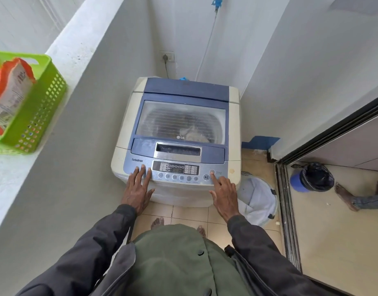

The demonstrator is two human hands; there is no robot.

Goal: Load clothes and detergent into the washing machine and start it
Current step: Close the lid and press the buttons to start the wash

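Fingers (214,179) first. On the right hand (224,195) the index is straight with its tip on the power button (212,172), the rest are loosely curled, and it holds nothing. The left hand (139,186) lies flat with straight fingers on the left end of the control panel (175,171), gripping nothing.

The washing machine (234,124) stands on the floor (254,159) in its far corner, close to the walls. Its lid (181,99) is down and clothes (192,131) show through the window. The detergent bag (8,90) sits in the green basket (45,107) on the ledge at left, well apart from the machine. Can't tell if any is dosed.

My read is that the step is power-on:
- One square, firm press with the fingertip, no sliding onto the start/pause button (206,177) just left of it.
- The display (175,168) looks dark, so confirm it lights before going further.
- Keep the left fingers off the program keys; they sit just beside that block.

Orientation: it's a top-loader with the opening facing up and the panel on the edge nearest the person. The panel's long axis runs left to right. The lid hinge looks to be on the far edge.
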